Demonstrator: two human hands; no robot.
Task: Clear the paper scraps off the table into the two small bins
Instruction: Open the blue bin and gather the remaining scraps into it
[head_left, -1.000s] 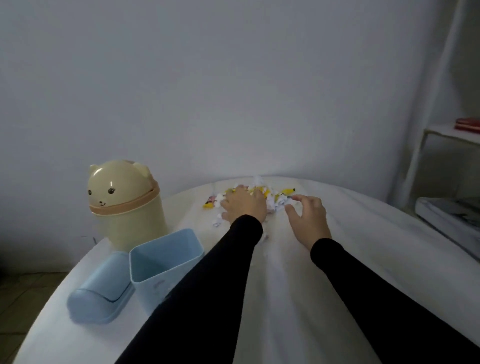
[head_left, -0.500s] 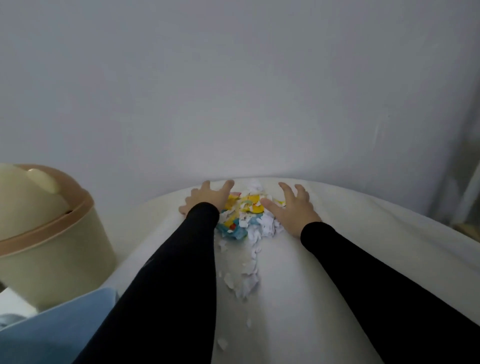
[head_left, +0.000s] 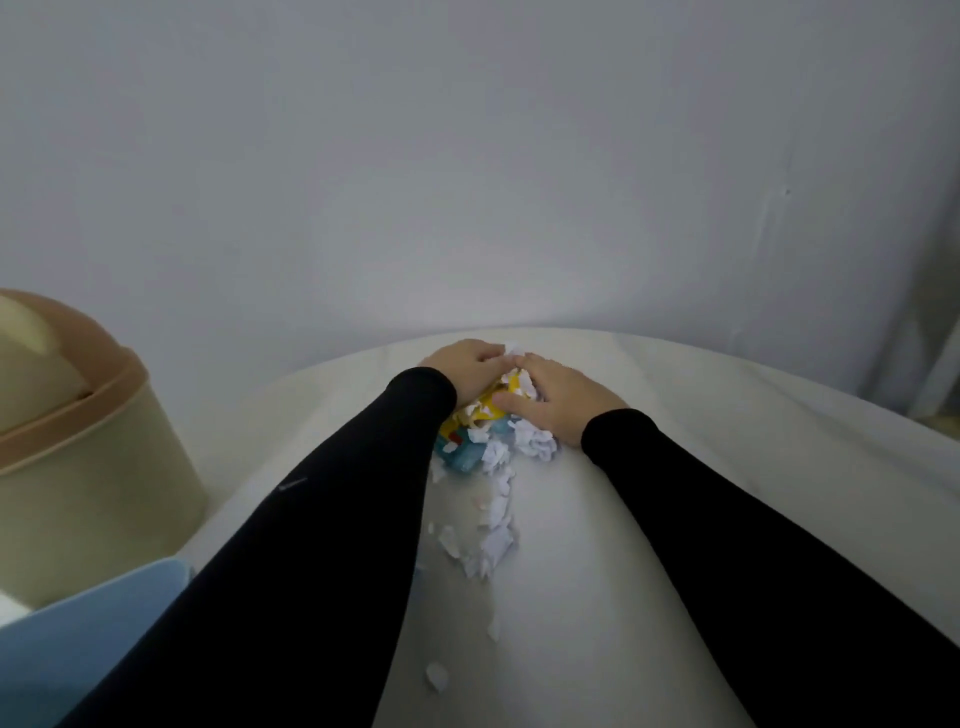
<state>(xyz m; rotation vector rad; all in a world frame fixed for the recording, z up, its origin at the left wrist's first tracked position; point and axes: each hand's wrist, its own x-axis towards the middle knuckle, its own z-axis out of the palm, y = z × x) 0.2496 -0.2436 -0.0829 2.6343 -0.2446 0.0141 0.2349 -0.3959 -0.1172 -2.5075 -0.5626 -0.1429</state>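
Head view, looking down along two black sleeves: both hands meet at twelve o'clock on a white round counter (head_left: 675, 467), cupped over a heap of paper scraps (head_left: 498, 431) in white, yellow and blue. The left hand (head_left: 465, 364) and right hand (head_left: 563, 402) each have fingers curled into the heap from opposite sides, fingertips nearly touching over it; each grip is closing on scraps but has not lifted any. A trail of loose white scraps runs toward six o'clock between the forearms. At nine o'clock stands a beige bin with a tan-rimmed swing lid (head_left: 78, 441); at seven o'clock, the rim of a light blue bin (head_left: 93, 623), partly hidden. To do this well, I judge, squeeze the heap firmly, lift low, then sweep up the trail.
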